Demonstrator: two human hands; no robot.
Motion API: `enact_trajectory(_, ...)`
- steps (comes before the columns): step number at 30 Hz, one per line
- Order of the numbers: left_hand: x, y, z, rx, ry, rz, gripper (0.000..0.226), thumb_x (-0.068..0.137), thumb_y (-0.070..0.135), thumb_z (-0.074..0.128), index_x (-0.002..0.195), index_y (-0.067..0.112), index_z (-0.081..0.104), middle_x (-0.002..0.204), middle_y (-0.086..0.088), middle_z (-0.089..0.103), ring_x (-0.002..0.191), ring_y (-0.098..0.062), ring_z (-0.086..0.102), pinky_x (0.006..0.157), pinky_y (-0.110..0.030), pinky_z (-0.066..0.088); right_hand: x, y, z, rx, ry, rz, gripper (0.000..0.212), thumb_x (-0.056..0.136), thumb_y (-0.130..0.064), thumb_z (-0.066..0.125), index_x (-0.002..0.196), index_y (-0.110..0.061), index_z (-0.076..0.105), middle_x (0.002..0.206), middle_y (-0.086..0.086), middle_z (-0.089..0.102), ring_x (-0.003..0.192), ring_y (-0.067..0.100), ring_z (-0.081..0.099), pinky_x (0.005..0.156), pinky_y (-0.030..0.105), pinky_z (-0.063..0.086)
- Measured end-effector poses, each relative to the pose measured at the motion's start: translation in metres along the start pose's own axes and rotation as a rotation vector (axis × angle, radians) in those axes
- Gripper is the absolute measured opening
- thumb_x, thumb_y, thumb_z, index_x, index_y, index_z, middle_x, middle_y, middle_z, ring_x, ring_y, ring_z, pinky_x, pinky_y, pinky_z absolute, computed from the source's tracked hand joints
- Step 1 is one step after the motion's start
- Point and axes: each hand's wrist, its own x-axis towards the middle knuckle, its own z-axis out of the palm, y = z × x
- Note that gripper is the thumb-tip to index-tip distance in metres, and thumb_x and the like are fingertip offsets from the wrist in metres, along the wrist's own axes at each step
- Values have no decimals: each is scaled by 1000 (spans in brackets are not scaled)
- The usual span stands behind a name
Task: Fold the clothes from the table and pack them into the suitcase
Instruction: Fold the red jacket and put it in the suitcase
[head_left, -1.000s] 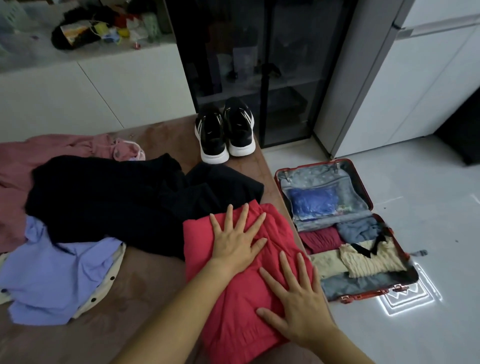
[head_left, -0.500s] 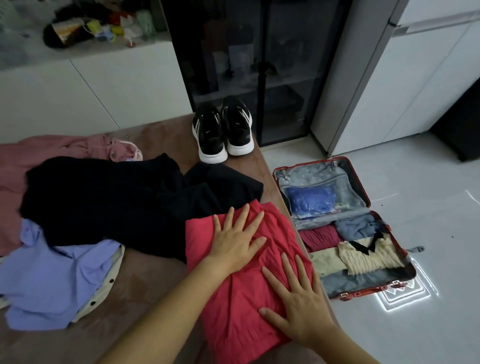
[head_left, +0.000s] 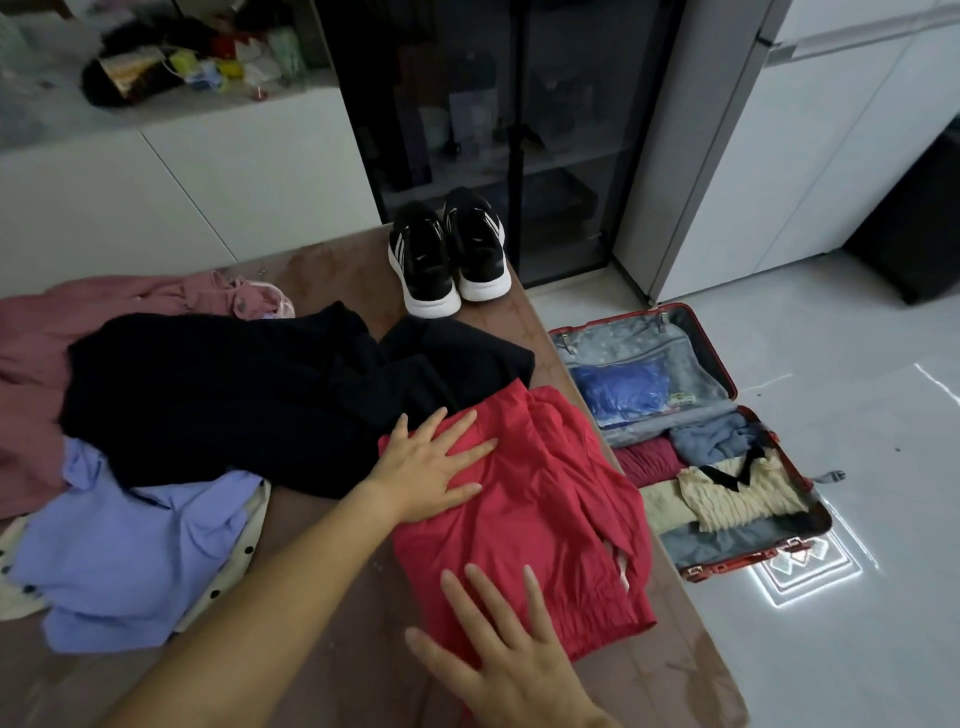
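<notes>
Since a second ago both hands have slid outward over the red garment (head_left: 545, 509), the left one to its left edge and the right one back toward its near hem.

On the brown bench (head_left: 691, 670) most of the room goes to unfolded clothes: a black garment (head_left: 234, 395), a pink one (head_left: 36, 364) behind it and a lilac shirt (head_left: 130, 551) in front. A pair of black shoes (head_left: 449, 254) stands at the far end. On the floor just beside the bench lies the open suitcase (head_left: 719, 353), its near half already lined with folded pieces.

The red garment sits at the bench's right side, nearest the suitcase, folded to a rough rectangle, with a loose flap along its right edge. It looks thin, crinkled and limp, so probably very light and with no stiffness to keep its own shape; lifted by one corner it would likely fall open.

The left hand (head_left: 431, 467) lies flat with fingers spread, pressing the fabric at its left edge. The right hand (head_left: 509, 654) is flat too, fingers straight over the near hem. Neither grips anything. A sound hold would be both hands slid under opposite edges, the flap tucked in, carrying it as a flat packet.
</notes>
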Motion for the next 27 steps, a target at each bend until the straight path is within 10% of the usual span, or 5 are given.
enact_trajectory(6,1,-1,-5,-37,-60,14,66,83,74,9,141,53,-12,157,6,-19,146,-27,-8,113,-61,7,-18,0,14,66,-302,97,86,55,-81,58,129,-40,47,143,19,42,128,40,45,101,61,27)
enact_trajectory(16,-72,-38,-10,-74,-65,340,104,65,90,36,148,38,-1,157,14,-5,144,-9,-11,117,-37,1,-42,48,-40,847,-84,654,69,55,-34,61,116,-60,44,119,-41,50,120,-28,28,109,4,9)
enact_trajectory(22,-95,-25,17,-200,282,616,111,66,82,55,149,16,22,149,4,36,139,-10,29,113,-31,23,-96,79,-92,1476,1,920,52,56,32,57,74,-13,75,94,16,73,91,27,67,74,29,54)
enact_trajectory(24,-93,-12,24,-201,338,656,112,66,83,53,150,17,18,153,2,29,143,-16,24,115,-39,19,-112,84,-95,1653,-1,1011,50,19,11,75,67,-3,73,93,20,72,86,27,70,58,27,55)
enact_trajectory(27,-84,16,27,-359,392,689,103,68,76,61,147,21,25,153,0,31,143,-20,25,114,-47,22,-122,87,-95,1716,-11,1024,37,39,15,66,71,0,74,94,23,71,88,27,71,61,28,56)
